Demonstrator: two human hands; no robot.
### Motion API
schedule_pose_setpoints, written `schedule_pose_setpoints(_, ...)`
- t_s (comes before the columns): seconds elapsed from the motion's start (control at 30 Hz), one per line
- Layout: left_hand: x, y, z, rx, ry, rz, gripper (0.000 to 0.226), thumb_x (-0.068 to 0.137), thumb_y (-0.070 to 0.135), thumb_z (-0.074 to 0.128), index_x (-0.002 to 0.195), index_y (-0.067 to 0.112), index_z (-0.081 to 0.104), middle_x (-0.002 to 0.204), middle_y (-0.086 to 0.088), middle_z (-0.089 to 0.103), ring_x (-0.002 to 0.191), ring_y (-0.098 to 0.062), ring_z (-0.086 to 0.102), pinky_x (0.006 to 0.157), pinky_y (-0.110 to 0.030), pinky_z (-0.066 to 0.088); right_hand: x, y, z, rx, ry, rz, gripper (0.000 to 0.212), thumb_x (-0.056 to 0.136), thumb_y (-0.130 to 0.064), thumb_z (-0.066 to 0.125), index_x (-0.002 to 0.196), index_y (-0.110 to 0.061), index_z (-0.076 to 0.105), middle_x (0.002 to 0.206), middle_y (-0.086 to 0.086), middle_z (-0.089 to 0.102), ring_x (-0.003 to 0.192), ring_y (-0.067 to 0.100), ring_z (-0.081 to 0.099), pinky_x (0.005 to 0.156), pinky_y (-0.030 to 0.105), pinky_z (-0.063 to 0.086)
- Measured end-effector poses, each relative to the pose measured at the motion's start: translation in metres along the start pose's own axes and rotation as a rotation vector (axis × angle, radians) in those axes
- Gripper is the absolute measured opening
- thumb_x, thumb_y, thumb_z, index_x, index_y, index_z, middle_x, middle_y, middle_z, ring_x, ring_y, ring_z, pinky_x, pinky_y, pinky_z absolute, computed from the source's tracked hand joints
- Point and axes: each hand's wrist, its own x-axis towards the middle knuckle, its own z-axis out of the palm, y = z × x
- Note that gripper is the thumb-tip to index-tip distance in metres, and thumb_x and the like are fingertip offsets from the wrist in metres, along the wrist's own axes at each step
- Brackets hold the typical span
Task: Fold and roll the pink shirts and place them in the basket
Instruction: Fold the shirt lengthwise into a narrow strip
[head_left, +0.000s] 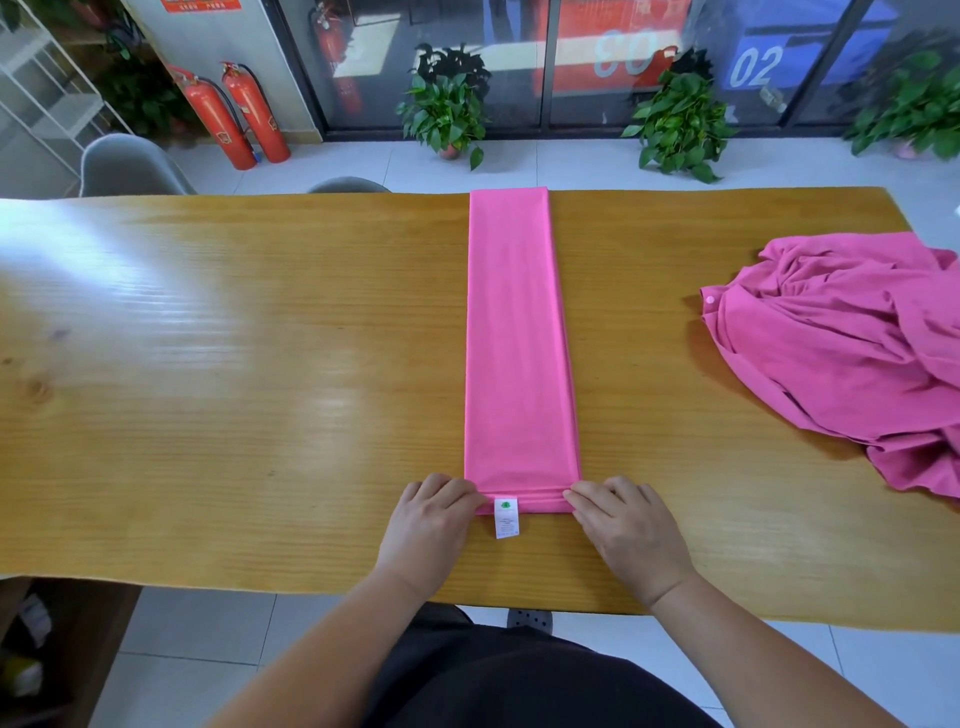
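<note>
Strip of folded pink fabric shirt is spanning the yellow wooden table to its far edge; left hand and right hand are pinching its near hem; tabletop is lying open leftward.

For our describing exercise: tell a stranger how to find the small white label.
Start at the long yellow wooden table. Across its middle lies a pink shirt folded into a narrow strip; follow it to the near end, between the left hand and right hand. The small white rectangular label sticks out there, the only white tag against the pink.
</note>
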Motion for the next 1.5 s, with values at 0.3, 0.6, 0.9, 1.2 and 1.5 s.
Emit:
schedule_pose_setpoints(0.3, 0.001, 0.003, -0.003, -0.060, 0.018, -0.057, 0.025, 0.093, 0.027, 0.078, 0.117, 0.035, 0.074, 0.119, 0.021, 0.065, 0.112, -0.014, 0.057, 0.087, -0.033, 0.048, 0.014, 0.003, 0.002, 0.026, 0.025, -0.013, 0.019, 0.106, -0.026, 0.061, 0.117, -0.019, 0.076, 0.116, -0.007, 0.072, 0.086, 0.018, 0.063, 0.067, 0.035, 0.050)
schedule_pose_setpoints(0.6, 0.019, 0.002, -0.012, -0.221, -0.022, -0.308, 0.022, 0.106, 0.039, 0.060, 0.126, 0.035, 0.067, 0.110, 0.024, 0.069, 0.110, -0.008, 0.055, 0.096, -0.033, 0.045, 0.037, 0.000, -0.018, 0.281, -0.136, 0.369, 0.024, 0.103, -0.042, 0.062, 0.124, -0.037, 0.073, 0.104, -0.021, 0.071, 0.075, 0.005, 0.065, 0.056, 0.026, 0.052)
schedule_pose_setpoints(0.9, 0.046, 0.001, -0.015, -0.192, -0.023, -0.497, 0.012, 0.093, 0.047, 0.072, 0.096, 0.038, 0.065, 0.092, 0.022, 0.060, 0.099, -0.009, 0.050, 0.089, -0.033, 0.046, 0.073, 0.002, -0.034, 0.148, -0.343, 0.536, 0.022, 0.099, -0.059, 0.056, 0.112, -0.042, 0.051, 0.086, -0.018, 0.061, 0.068, 0.005, 0.060, 0.057, 0.032, 0.053)
schedule_pose_setpoints(1.2, 0.039, -0.003, -0.001, 0.119, 0.084, 0.005, 0.027, 0.083, 0.005, 0.077, 0.101, 0.025, 0.076, 0.096, 0.010, 0.066, 0.092, -0.021, 0.056, 0.077, -0.034, 0.043, 0.048, 0.003, 0.004, -0.023, -0.031, 0.100, 0.027, 0.081, -0.002, 0.076, 0.100, -0.022, 0.075, 0.096, -0.008, 0.066, 0.081, 0.020, 0.057, 0.059, 0.033, 0.045)
schedule_pose_setpoints(1.5, 0.019, -0.007, -0.007, 0.011, 0.072, -0.084, 0.047, 0.089, 0.035, 0.081, 0.134, 0.031, 0.068, 0.107, 0.017, 0.072, 0.108, -0.016, 0.062, 0.090, -0.035, 0.047, 0.029, 0.001, -0.001, 0.042, -0.081, 0.158, 0.040, 0.095, -0.030, 0.077, 0.134, -0.023, 0.071, 0.129, -0.010, 0.068, 0.102, 0.019, 0.063, 0.074, 0.037, 0.054)
